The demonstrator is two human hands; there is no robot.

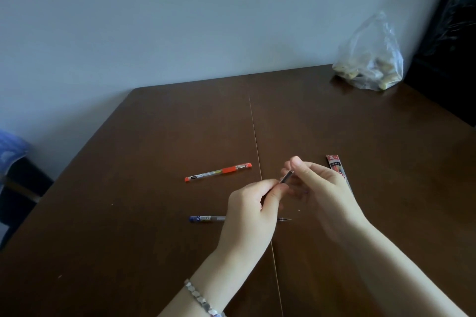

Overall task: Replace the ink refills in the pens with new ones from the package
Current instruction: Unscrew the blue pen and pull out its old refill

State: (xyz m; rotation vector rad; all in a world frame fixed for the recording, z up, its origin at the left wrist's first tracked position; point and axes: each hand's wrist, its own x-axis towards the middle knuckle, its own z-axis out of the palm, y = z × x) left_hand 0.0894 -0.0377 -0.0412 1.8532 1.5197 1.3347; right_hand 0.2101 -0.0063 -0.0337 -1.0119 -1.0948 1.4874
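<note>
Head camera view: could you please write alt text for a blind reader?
A left hand and right hand pinch a slim dark pen part above a dark brown wooden table. On it lie an orange-capped clear pen, a blue-ended clear pen partly behind the left hand, a red refill package by the right hand, and a clear plastic bag at the far corner.

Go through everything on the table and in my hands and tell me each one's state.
Pen part: held in the air, pinched by left hand and right hand.
Orange pen: lying flat, cap on, untouched.
Blue pen: lying flat, tip bare, middle hidden.
Refill package: lying flat, partly hidden; opened or not, cannot tell.
Plastic bag: upright, filled.
</note>
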